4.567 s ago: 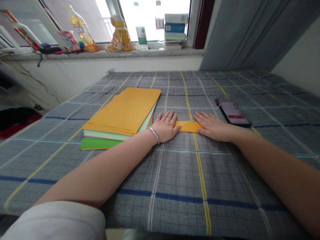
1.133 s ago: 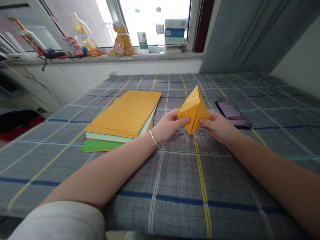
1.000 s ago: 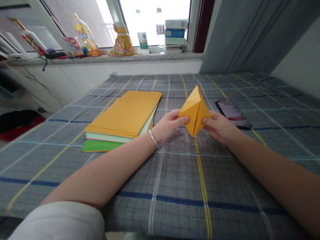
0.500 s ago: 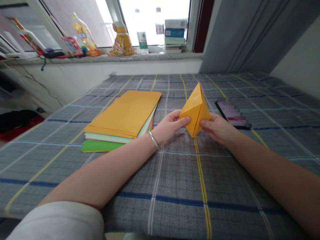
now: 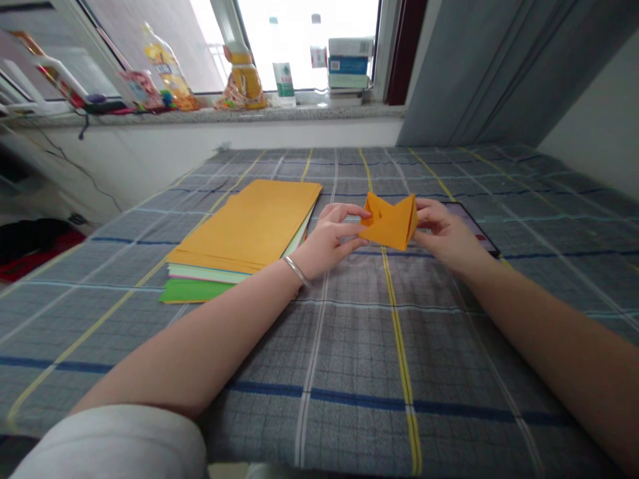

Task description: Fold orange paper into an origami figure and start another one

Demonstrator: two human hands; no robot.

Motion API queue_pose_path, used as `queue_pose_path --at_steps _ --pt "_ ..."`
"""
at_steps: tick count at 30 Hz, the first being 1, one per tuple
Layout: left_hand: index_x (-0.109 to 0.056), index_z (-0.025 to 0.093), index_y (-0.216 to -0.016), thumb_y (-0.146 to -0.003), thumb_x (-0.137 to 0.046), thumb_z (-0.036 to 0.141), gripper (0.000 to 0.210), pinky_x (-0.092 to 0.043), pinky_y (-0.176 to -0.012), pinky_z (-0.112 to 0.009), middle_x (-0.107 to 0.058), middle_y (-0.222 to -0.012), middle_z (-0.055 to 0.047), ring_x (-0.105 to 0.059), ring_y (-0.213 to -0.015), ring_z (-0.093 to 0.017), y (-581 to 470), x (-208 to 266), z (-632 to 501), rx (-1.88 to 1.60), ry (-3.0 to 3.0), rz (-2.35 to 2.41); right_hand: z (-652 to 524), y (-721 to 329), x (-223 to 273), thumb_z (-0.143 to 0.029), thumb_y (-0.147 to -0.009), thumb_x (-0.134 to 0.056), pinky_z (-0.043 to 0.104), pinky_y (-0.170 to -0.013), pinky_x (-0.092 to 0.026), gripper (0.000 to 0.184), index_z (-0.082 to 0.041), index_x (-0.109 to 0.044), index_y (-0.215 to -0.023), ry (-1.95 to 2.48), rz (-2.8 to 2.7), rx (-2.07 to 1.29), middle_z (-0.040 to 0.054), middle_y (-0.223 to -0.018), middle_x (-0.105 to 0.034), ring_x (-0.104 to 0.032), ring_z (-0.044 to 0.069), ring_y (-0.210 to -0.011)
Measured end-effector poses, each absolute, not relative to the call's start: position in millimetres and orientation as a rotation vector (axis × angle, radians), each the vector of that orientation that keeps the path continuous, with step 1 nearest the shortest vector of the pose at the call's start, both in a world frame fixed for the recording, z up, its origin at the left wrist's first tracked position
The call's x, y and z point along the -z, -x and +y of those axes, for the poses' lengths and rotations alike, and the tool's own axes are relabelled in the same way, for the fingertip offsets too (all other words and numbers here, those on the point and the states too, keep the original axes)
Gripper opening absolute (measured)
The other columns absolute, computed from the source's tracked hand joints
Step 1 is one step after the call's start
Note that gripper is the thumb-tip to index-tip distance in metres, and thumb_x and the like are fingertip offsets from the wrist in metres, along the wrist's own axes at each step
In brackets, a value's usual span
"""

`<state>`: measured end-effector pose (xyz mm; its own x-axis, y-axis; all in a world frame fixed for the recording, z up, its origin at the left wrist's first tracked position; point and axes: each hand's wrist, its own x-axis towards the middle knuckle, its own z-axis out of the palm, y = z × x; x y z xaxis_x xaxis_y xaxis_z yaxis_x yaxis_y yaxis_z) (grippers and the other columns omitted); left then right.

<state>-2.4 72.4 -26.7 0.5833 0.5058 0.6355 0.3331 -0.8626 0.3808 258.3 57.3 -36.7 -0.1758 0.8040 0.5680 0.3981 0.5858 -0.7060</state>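
A folded orange paper piece [image 5: 389,223] is held between my two hands over the middle of the checked cloth. It has a pointed, boat-like shape, with two raised corners and a dip between them. My left hand [image 5: 333,233], with a silver bangle at the wrist, pinches its left corner between thumb and fingers. At the opposite side, my right hand [image 5: 442,226] grips the right corner. Some of the right fingertips are hidden behind the paper. Left of my left hand lies a stack of coloured paper [image 5: 249,219], orange on top, with white and green sheets below.
A phone [image 5: 472,223] lies behind my right hand, partly covered by it. Grey checked cloth [image 5: 359,359] covers the bed-like surface. Bottles, a yellow container [image 5: 245,80] and stacked boxes [image 5: 349,63] line the windowsill [image 5: 294,114]. A grey curtain [image 5: 479,73] hangs at right.
The orange paper has gone from a tall, upright diamond to a lower, wider shape with two raised corners. My hands have shifted their hold to its sides and moved slightly apart.
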Motion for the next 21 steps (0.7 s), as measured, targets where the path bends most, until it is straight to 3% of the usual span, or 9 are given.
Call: queue_pose_path --at_steps 3,7,11,16,21 --pt "-0.074 0.028 -0.107 -0.096 -0.056 0.029 0.021 -0.037 -0.104 -0.044 -0.066 -0.117 -0.005 -0.049 -0.113 -0.023 7 26 72 -1.02 -2.921 0.656 58 -264 37 -0.029 -0.08 -0.069 0.045 -0.088 -0.049 0.005 -0.028 -0.074 -0.079 1.023 -1.948 -0.208 0.0063 -0.111 -0.067 -0.062 0.026 -0.105" --pt "-0.074 0.033 -0.107 -0.098 -0.053 0.035 0.023 -0.034 -0.104 -0.042 -0.069 -0.112 -0.002 -0.047 -0.115 -0.024 3 29 65 -0.861 -3.114 0.664 50 -255 38 -0.02 -0.087 -0.058 0.041 -0.083 -0.049 0.02 -0.029 -0.076 -0.082 0.948 -2.256 -0.093 0.0038 -0.089 -0.071 -0.063 0.022 -0.088" --pt "-0.074 0.029 -0.102 -0.097 -0.055 0.037 0.021 -0.037 -0.102 -0.04 -0.07 -0.108 -0.003 -0.049 -0.112 -0.023 0 31 64 -0.83 -3.119 0.674 42 -246 39 -0.016 -0.087 -0.056 0.039 -0.082 -0.049 0.022 -0.027 -0.075 -0.089 0.959 -2.341 -0.037 0.0037 -0.092 -0.072 -0.063 0.022 -0.091" --pt "-0.072 0.024 -0.099 -0.093 -0.058 0.02 0.016 -0.042 -0.1 -0.034 -0.065 -0.112 -0.005 -0.053 -0.106 -0.018 4 34 70 -0.818 -3.018 0.721 46 -249 44 -0.013 -0.083 -0.059 0.039 -0.083 -0.049 0.021 -0.024 -0.074 -0.093 1.013 -2.292 -0.055 0.0056 -0.092 -0.071 -0.063 0.023 -0.09" --pt "-0.075 0.026 -0.097 -0.089 -0.058 0.02 0.02 -0.044 -0.094 -0.039 -0.054 -0.114 -0.007 -0.049 -0.103 -0.022 3 40 70 -0.727 -3.059 1.027 50 -251 49 -0.018 -0.085 -0.059 0.035 -0.074 -0.049 0.016 -0.022 -0.074 -0.09 1.059 -2.322 -0.063 0.0061 -0.086 -0.066 -0.062 0.021 -0.083"
